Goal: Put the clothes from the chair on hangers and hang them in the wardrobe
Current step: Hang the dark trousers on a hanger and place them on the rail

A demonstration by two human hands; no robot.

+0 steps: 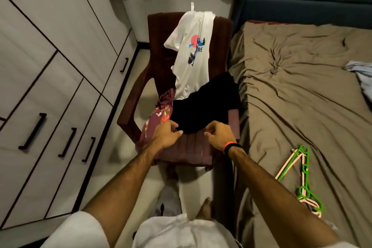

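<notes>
Over the chair's front edge, both hands are held with fingers loosely curled and nothing grasped. By the left hand point(165, 134) the black garment's point(203, 106) hem is touched or nearly touched; which cannot be told. The right hand point(218, 134), with a wristband point(231, 146) behind it, is kept just beside the same hem, over the bare seat. A maroon printed garment point(159, 115) is draped off the seat's left side, partly under the left hand. A white T-shirt point(191, 50) is hung down the backrest of the chair point(193, 151), its lower end laid on the black garment. Hangers point(300, 175), green and pink, are left on the bed point(302, 90) to the right. Wardrobe point(50, 66) doors are seen closed on the left.
</notes>
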